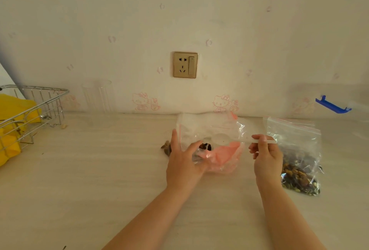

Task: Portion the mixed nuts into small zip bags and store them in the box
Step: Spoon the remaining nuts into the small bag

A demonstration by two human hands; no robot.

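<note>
Head view: left hand [180, 161] gripping small zip bag [211, 141] on bench [99, 169]; right hand [266, 155] pinching white spoon [225, 138] inside it.

A: What is the person wearing on the arms?
B: No cloth shows. Both forearms are bare from the bottom edge of the picture up to the wrists, with no cuff in sight.
A: Anything on the left hand [180, 166]?
B: No ring, no glove, no band at the wrist that I can make out.
A: And the right hand [266, 156]?
B: The same: bare fingers and a bare wrist. The nails look short and plain, though the picture is too soft to be sure
</note>
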